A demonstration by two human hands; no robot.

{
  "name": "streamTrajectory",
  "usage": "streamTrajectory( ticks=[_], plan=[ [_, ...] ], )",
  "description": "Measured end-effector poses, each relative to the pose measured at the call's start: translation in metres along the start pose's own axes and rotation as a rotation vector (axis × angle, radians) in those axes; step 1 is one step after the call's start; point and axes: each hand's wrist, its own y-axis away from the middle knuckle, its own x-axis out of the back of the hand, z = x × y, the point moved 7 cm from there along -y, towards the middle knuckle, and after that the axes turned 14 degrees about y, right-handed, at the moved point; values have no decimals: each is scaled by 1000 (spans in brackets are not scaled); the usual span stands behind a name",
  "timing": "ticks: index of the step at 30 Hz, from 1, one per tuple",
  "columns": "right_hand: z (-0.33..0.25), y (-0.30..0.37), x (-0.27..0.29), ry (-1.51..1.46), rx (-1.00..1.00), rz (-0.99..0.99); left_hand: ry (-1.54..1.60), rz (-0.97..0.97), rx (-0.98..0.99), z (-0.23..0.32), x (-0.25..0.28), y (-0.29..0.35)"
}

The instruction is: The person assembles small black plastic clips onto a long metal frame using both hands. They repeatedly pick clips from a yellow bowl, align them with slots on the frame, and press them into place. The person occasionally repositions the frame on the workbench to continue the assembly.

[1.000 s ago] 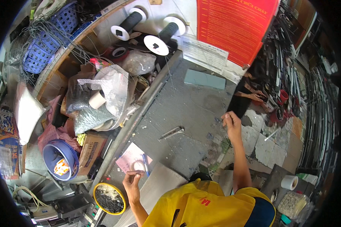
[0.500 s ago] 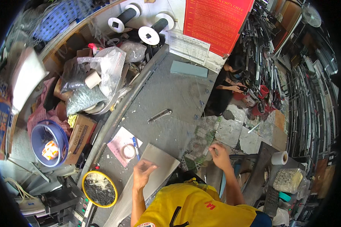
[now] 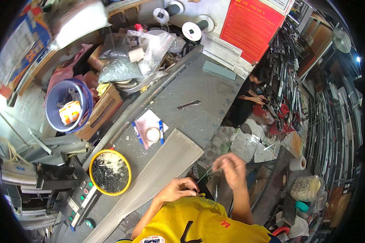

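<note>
One grey worktable [image 3: 207,93] fills the middle, with one crouching co-worker [image 3: 247,99] beyond its right side. One long grey-brown strip [image 3: 166,166] lies slantwise on it. Behind stand one red poster [image 3: 251,30] and two white-flanged spools [image 3: 192,31] wound in black; at the left, one blue bucket [image 3: 86,106] and one yellow-rimmed tub [image 3: 130,172] of dark bits. Two bare hands meet near the yellow shirt [image 3: 202,220]: the left hand [image 3: 178,189] has thumb and fingers together, a small dark piece showing at their tips; the right hand [image 3: 231,170], blurred, is up and to the right, its thumb and forefinger seemingly pinched. On the table are one cutter knife [image 3: 188,105], one tape roll [image 3: 153,129] and two blue-and-white pens [image 3: 161,132]. Thinnest is one strand [image 3: 204,175], pale grey, straight and slanting, stretched between the two hands' fingertips; its material is too fine to tell.
</note>
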Motion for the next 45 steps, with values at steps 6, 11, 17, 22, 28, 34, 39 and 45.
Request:
streamTrajectory(
  ticks=[6,11,17,22,28,34,39,45],
  plan=[
    [-23,-10,39,104,97,414,-257,294,-108,21,41,83],
    [-81,2,-33,824,433,649,-368,340,-247,55,31,122],
    [-35,22,-200,446,304,-822,-509,334,-364,76,10,151],
    [-29,16,-185,334,27,-851,-168,427,-470,76,19,165],
    [-83,12,-219,416,395,-799,-26,376,-665,94,26,167],
    [-128,10,-232,391,502,-681,122,252,-888,124,18,185],
    [-141,2,-230,384,471,-676,105,256,-927,131,14,189],
    [-150,3,-236,400,529,-763,142,261,-921,131,10,186]
  ],
)
